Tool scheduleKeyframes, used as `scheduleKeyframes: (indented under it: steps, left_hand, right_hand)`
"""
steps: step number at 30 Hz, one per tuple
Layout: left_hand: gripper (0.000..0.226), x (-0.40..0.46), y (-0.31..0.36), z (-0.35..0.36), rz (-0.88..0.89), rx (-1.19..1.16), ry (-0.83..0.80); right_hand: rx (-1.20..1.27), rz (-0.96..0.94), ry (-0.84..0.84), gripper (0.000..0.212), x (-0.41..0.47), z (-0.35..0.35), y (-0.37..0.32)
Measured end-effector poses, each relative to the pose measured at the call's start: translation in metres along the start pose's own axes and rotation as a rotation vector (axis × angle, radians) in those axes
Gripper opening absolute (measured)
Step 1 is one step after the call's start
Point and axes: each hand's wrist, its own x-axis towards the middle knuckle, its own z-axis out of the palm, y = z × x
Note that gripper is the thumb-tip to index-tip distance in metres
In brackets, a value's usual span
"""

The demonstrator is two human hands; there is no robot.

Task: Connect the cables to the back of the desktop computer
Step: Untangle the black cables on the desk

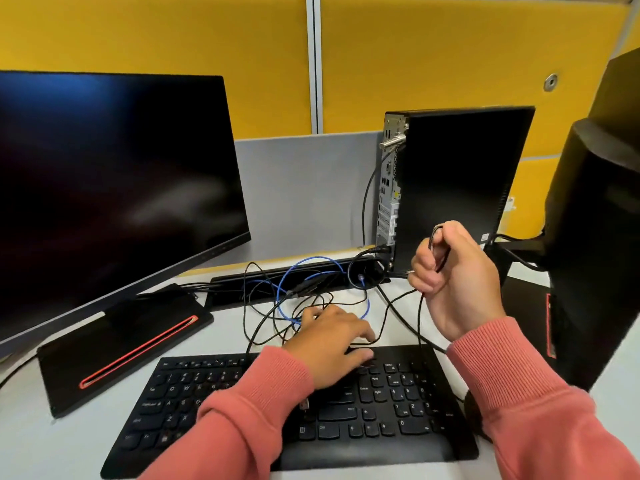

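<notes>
While right hand [457,275] gripped a looped black cable [437,242] beside the computer [457,181], left hand [332,344] fingers spread over tangled cables [294,306], keyboard [398,403] legends blurred.

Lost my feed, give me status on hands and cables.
Right hand grips a black cable, raised near the computer. Left hand open on the cable tangle. Blue cable loose.
</notes>
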Motion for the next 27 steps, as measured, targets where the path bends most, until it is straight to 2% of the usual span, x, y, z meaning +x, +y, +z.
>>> scheduleKeyframes:
  steps: [2,4,5,8,10,12,17,21,23,25,27]
  left_hand:
    - [0.029,-0.001,-0.006,0.003,-0.046,-0.058,0.010]
    - [0.032,-0.001,-0.010,0.003,-0.073,-0.019,0.010]
    - [0.030,-0.001,-0.011,0.002,-0.072,0.021,0.021]
    - [0.016,0.002,-0.018,-0.001,-0.072,0.069,0.077]
    - [0.019,0.003,-0.021,-0.001,-0.076,0.024,0.073]
    - [0.026,0.002,-0.018,0.000,-0.091,0.002,0.050]
    - [0.007,0.008,-0.015,0.003,-0.135,0.000,0.078]
    - [0.031,0.008,-0.018,0.002,-0.175,-0.067,0.024]
    - [0.022,0.010,-0.016,0.001,-0.168,-0.010,-0.027]
    - [0.025,0.010,-0.010,0.001,-0.204,-0.034,-0.040]
    - [0.020,0.010,-0.006,0.003,-0.237,-0.079,-0.033]
  right_hand:
    - [0.023,0.002,0.023,0.033,0.000,-0.006,-0.003]
    - [-0.019,-0.004,0.053,0.033,0.002,-0.008,-0.002]
    - [-0.109,-0.016,0.083,0.031,0.003,-0.009,-0.002]
    - [-0.588,-0.106,0.156,0.031,0.004,-0.010,0.006]
    - [-0.768,-0.159,0.156,0.034,0.002,-0.011,0.012]
    - [-0.841,-0.211,0.141,0.033,-0.001,-0.011,0.016]
    - [-1.044,-0.332,0.081,0.030,-0.002,-0.012,0.018]
    - [-1.120,-0.365,0.037,0.026,-0.001,-0.016,0.021]
    - [-1.170,-0.394,0.031,0.019,-0.001,-0.018,0.024]
    - [-1.260,-0.393,0.027,0.008,-0.001,-0.019,0.027]
    - [-1.373,-0.365,0.008,0.022,-0.003,-0.018,0.030]
